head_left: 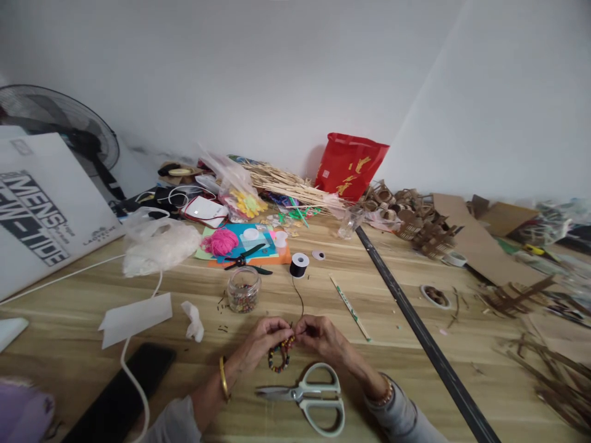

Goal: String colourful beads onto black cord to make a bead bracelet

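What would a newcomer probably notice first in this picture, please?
Probably the bright red bag, at the back of the table before the pale wall. The pink yarn on coloured sheets, left of centre, may come next. In the foreground, large scissors lie near the bead loop at the left hand.

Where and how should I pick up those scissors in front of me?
Probably by the handle loops, coming from the right with the right hand. The scissors lie flat, their blades pointing left, away from that side, and the two wide loops leave room for fingers.
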A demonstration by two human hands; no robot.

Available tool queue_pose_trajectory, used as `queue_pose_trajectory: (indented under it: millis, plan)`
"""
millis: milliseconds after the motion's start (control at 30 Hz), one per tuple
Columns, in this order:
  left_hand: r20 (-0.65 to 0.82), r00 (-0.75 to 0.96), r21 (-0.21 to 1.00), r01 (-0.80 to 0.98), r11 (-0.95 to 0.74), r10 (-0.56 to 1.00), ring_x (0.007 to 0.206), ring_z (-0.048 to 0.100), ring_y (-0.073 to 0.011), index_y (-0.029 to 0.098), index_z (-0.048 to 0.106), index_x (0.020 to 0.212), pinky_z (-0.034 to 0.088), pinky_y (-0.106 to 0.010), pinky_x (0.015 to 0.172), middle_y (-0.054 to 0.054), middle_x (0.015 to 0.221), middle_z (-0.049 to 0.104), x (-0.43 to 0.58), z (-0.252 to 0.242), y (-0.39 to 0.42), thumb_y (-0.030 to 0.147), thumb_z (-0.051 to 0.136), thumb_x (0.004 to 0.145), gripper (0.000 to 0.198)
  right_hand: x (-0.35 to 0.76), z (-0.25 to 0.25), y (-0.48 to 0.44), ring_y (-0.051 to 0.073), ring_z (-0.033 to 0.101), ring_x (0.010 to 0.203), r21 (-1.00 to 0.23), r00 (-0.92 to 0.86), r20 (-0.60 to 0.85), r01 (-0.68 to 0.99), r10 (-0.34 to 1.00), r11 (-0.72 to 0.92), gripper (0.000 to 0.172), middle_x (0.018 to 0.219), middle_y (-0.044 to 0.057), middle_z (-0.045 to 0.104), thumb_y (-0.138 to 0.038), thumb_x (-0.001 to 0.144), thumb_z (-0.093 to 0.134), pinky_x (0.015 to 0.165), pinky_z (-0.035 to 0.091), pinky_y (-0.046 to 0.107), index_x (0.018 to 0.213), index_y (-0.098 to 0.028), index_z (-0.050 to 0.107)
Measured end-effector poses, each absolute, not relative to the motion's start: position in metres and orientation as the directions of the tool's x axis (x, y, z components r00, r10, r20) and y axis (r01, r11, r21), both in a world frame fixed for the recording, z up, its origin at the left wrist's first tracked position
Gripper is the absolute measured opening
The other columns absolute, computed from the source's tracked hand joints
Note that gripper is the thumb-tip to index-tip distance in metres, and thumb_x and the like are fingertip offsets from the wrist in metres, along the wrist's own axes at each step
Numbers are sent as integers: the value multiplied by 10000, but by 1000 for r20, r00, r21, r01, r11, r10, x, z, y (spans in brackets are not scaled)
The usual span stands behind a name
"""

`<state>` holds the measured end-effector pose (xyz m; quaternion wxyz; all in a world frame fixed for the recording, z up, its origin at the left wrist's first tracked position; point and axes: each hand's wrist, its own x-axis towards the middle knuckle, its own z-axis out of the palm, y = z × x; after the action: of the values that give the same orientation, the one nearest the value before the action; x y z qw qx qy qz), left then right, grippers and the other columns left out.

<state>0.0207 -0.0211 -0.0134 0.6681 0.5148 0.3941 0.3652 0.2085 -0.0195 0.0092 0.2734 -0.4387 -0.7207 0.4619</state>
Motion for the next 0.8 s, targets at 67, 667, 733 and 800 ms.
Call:
queue_pose_trajectory:
  millis: [67,667,733,800]
  plan:
    - [-173,422,969,-87,229,890,586,519,-129,129,643,693,376,-240,575,-17,629,607,21,-11,-21,496,708,671,374,209,10,-20,92,438,555,-901,-479,-13,387,878,197,87,623,-20,559,-195,782,596,528,349,193,759,-129,648]
    - [-145,364,988,12,151,920,557,492,-130,130,663,671,367,-251,565,7,570,598,17,-9,-9,428,727,595,314,214,25,-22,97,406,569,-892,-537,-32,396,843,218,68,627,-24,501,-176,804,590,529,333,205,768,-133,628]
    - [-129,367,991,21,131,921,545,496,-128,130,655,659,368,-246,549,8,556,593,18,-10,-9,423,718,610,304,214,26,-22,95,400,566,-879,-538,-29,415,843,234,59,618,-29,494,-156,798,584,526,328,200,765,-137,629]
    - [-110,379,994,24,109,919,529,490,-120,133,647,650,362,-235,527,16,544,581,18,-11,-11,421,710,627,296,214,24,-22,94,405,571,-867,-543,-21,428,840,255,62,622,-30,497,-135,791,574,524,328,194,767,-140,632]
